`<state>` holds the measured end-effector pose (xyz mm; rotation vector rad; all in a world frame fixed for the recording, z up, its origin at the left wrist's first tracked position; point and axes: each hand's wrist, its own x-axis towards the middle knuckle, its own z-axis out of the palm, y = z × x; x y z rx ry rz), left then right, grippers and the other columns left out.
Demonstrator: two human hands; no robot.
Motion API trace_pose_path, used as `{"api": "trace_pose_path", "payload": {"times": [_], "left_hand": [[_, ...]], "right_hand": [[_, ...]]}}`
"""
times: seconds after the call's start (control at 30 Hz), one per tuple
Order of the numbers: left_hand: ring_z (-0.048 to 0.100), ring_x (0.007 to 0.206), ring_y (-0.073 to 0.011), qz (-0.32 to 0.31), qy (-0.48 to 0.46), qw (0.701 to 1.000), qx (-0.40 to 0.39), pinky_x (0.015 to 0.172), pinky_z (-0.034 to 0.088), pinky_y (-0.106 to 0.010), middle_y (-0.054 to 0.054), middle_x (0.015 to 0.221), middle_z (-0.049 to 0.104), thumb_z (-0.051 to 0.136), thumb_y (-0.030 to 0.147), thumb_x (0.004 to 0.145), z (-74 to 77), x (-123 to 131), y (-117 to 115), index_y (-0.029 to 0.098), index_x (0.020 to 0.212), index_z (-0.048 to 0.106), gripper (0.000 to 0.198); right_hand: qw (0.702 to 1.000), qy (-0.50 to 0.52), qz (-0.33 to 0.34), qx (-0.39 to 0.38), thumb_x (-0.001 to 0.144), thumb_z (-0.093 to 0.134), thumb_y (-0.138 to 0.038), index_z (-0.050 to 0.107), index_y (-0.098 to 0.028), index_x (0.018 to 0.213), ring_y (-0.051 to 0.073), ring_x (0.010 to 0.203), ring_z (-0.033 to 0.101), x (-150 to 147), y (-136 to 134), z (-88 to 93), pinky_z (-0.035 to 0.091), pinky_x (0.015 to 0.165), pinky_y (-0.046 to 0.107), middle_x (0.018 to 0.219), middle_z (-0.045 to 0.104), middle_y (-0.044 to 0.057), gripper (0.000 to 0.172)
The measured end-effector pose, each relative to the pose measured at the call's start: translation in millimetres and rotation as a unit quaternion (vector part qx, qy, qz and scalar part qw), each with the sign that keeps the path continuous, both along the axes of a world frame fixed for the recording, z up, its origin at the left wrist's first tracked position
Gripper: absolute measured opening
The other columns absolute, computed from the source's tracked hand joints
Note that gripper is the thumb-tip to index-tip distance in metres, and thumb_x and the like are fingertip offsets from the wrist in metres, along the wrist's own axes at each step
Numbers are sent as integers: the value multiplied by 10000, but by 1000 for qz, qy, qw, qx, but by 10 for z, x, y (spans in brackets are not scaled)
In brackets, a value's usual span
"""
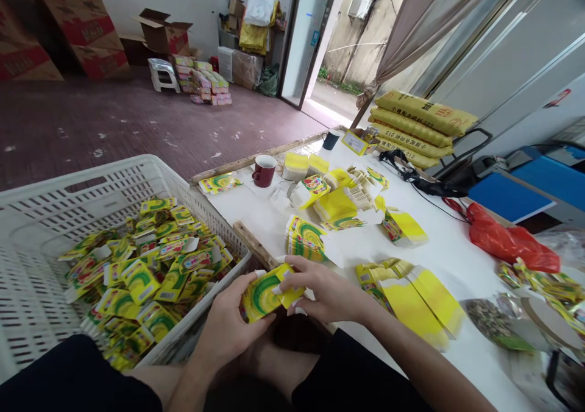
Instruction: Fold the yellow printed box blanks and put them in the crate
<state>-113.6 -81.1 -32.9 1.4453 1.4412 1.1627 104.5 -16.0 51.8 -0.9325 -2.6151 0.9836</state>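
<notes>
A small yellow carton [262,295] with a green swirl print is between my two hands over the table's near edge. My left hand [231,317] wraps round its left side, thumb below and fingers behind. At its right end, my right hand [315,287] grips the carton's flap area with thumb and fingertips. White coverings show on some fingertips. To the left, a white plastic crate [169,177] holds many similar small cartons [155,284]. Just beyond my hands stands a stack of flattened cartons [305,238]; flat yellow cartons [420,302] lie right of my right hand.
A maroon mug [264,171], a dark mug [329,139] and more carton stacks [338,202] stand on the white table [450,244]. At the right are a red plastic bag [512,238] and a jar of seed-like bits [496,320]. Yellow sacks [411,125] are piled behind.
</notes>
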Motion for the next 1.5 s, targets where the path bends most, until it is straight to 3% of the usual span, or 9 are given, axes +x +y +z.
{"api": "trace_pose_path", "payload": {"times": [0.13, 0.23, 0.4, 0.5, 0.7, 1.1, 1.23, 1.4, 1.5], "left_hand": [[731, 1051, -312, 8, -38, 999, -15, 970, 586, -437, -102, 1134, 774, 881, 345, 639, -17, 136, -21, 207, 1184, 713, 587], [728, 981, -243, 74, -215, 973, -45, 856, 613, -330, -89, 1141, 752, 908, 354, 625, -46, 220, 15, 195, 1186, 658, 635], [701, 877, -140, 323, -567, 749, -110, 741, 619, -241, -61, 1062, 672, 598, 466, 952, -13, 144, 209, 190, 1033, 583, 288], [710, 885, -153, 344, -604, 696, -179, 764, 640, -286, -59, 985, 641, 472, 455, 1032, 11, 113, 286, 184, 972, 568, 293], [699, 669, -102, 267, -579, 728, -250, 558, 577, -215, -56, 963, 713, 449, 124, 1003, -32, 237, 279, 149, 968, 603, 160], [667, 562, -96, 196, -544, 780, -240, 508, 537, -178, -51, 799, 746, 702, 134, 839, -170, 331, 193, 120, 1052, 680, 214], [753, 730, -195, 106, -567, 792, -201, 593, 621, -268, -127, 979, 794, 851, 335, 743, -347, 455, 135, 137, 1119, 683, 456], [773, 951, -279, 176, -587, 780, -128, 809, 664, -382, -96, 1030, 804, 828, 471, 754, -323, 403, 117, 189, 1230, 695, 569], [746, 1084, -291, 207, -564, 796, -78, 924, 638, -381, -84, 1111, 796, 835, 507, 753, -254, 346, 117, 212, 1325, 665, 664]], "right_hand": [[997, 63, -48, -19, 801, 756, -161, 667, -202, 1132, 278, 1385, 521, -43, -23, -125, 480, 1085, 419, 1415, 532, 152, 346], [994, 76, -78, -13, 790, 787, -237, 520, -204, 1345, 251, 1291, 582, -19, 63, -206, 500, 1057, 408, 1363, 577, 136, 617], [928, -67, -355, 96, 882, 690, -266, 545, -168, 1261, 270, 1094, 638, 325, 384, -309, 498, 1002, 468, 1234, 632, 160, 417], [899, -124, -407, 104, 844, 722, -222, 607, -150, 1067, 328, 1046, 637, 516, 496, -429, 494, 950, 506, 1117, 651, 200, 261], [889, -153, -421, 92, 812, 740, -222, 578, -217, 848, 268, 903, 656, 570, 534, -602, 493, 824, 378, 944, 658, 90, 166], [906, -66, -412, 74, 791, 619, -192, 394, -257, 778, 173, 656, 560, 522, 540, -562, 392, 636, 278, 679, 540, -44, 235], [946, -28, -317, 63, 837, 514, -163, 477, -240, 904, 164, 676, 552, 285, 360, -435, 408, 646, 269, 728, 544, -39, 109], [995, -15, -92, 34, 721, 586, -64, 565, -247, 946, 162, 797, 596, -168, -31, -270, 438, 720, 256, 880, 650, -19, 291], [994, -9, -55, 97, 768, 537, -40, 554, -233, 1043, 208, 933, 587, -308, -160, -231, 463, 816, 316, 1020, 665, 49, 336]]}}
